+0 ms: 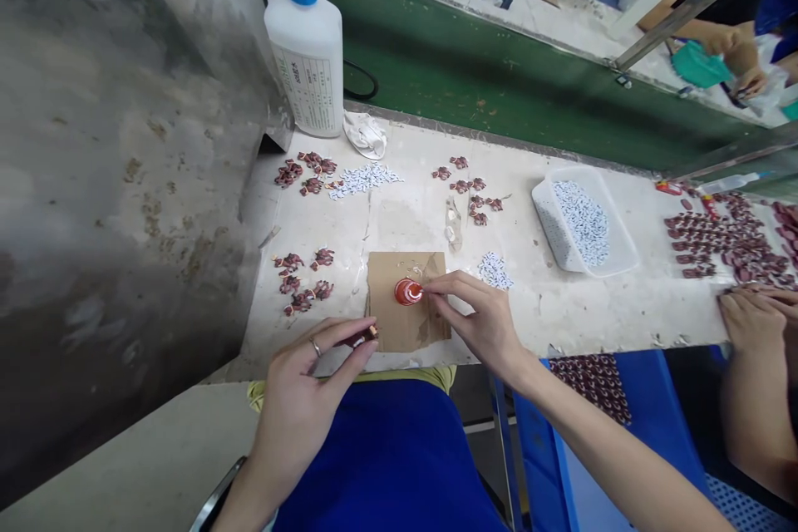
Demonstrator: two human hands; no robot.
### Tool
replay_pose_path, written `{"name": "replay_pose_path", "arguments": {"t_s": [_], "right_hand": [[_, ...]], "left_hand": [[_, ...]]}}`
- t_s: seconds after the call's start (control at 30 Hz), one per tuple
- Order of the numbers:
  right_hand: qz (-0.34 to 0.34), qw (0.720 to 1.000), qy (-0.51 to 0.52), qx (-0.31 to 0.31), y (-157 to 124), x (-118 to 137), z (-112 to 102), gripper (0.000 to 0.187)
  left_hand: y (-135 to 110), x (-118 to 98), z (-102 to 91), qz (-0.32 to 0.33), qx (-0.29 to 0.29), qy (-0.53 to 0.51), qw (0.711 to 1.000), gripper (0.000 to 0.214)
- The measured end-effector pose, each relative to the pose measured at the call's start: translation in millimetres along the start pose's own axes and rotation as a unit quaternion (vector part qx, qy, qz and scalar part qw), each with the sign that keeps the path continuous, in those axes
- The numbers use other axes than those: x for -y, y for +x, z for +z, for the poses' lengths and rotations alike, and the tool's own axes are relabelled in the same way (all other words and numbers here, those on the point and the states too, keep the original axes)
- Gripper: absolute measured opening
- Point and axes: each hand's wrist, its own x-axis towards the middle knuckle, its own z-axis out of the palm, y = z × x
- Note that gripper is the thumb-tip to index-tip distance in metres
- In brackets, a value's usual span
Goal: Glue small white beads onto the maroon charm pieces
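Observation:
My left hand (312, 374) is closed in a pinch on a small dark red piece (360, 338) at the near edge of the white table (623, 307). My right hand (483, 316) pinches its fingertips together next to a red bottle cap (408, 292); what they hold is too small to make out. The cap sits on a brown cardboard square (399, 324) between my hands. Small clusters of dark red pieces (302, 283) lie left of the cardboard, and a little heap of white printed bits (495, 270) lies to its right.
A white glue bottle with a blue nozzle (308, 50) stands at the back left. A clear tray of white bits (583, 220) sits to the right. Another person's hand (757, 320) rests by rows of red pieces (723, 245). More people work across the green belt (499, 66).

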Motion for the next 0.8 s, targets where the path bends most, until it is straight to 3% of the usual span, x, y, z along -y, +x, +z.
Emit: {"name": "replay_pose_path", "arguments": {"t_s": [0.13,0.27,0.4,0.57,0.8], "right_hand": [[-0.004,1.0,-0.002,-0.002,0,-2,0,0.02],[-0.015,1.0,0.011,-0.014,-2,3,-3,0.023],[0.003,0.995,0.097,-0.029,-3,30,-8,0.026],[0.014,0.979,0.201,-0.014,-3,61,-7,0.022],[0.007,0.974,0.227,-0.004,-3,65,-1,0.019]], "left_hand": [[1,1,2.5,-0.03,-0.004,-0.035,0.999,0.018],[0,0,5.4,0.021,-0.016,-0.013,1.0,0.023],[-1,-7,7.1,0.084,-0.008,0.002,0.996,0.027],[-2,-16,8.2,0.114,0.004,0.008,0.993,0.03],[-1,-18,7.9,0.126,0.007,0.004,0.992,0.032]]}}
